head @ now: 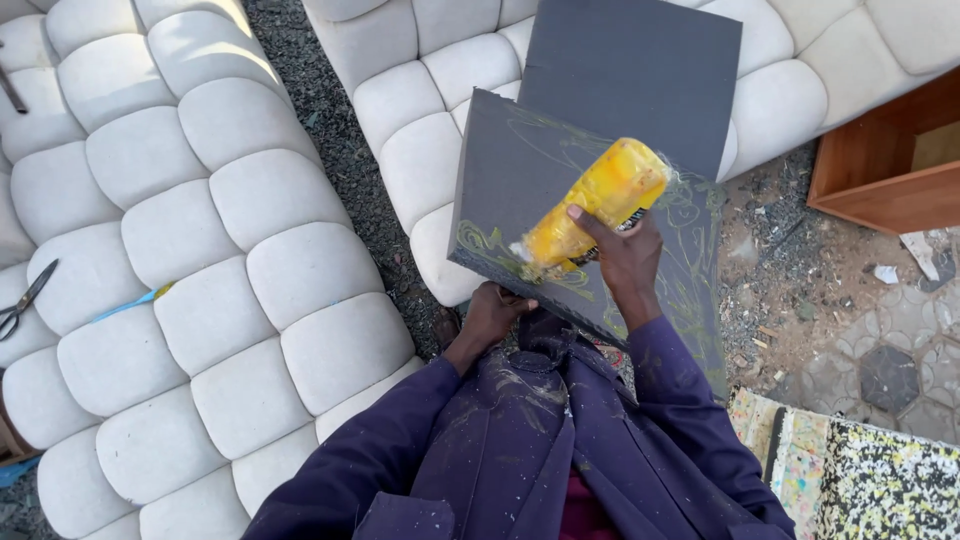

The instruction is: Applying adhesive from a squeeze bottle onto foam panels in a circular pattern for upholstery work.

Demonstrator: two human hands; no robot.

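Note:
My right hand (622,255) grips a yellow plastic squeeze bottle (596,203), tipped with its nozzle down-left onto a dark grey foam panel (505,185). Yellowish glue lines run across the panel's surface. My left hand (492,312) holds the panel's near lower edge from below. A second dark grey panel (630,65) lies behind it on a cream tufted cushion (420,90).
A large cream tufted cushion piece (180,250) lies at the left, with scissors (25,300) and a blue strip (125,305) on it. Gravel ground (340,160) runs between the cushions. A brown wooden box (885,165) stands at the right; speckled foam (880,480) lies at the lower right.

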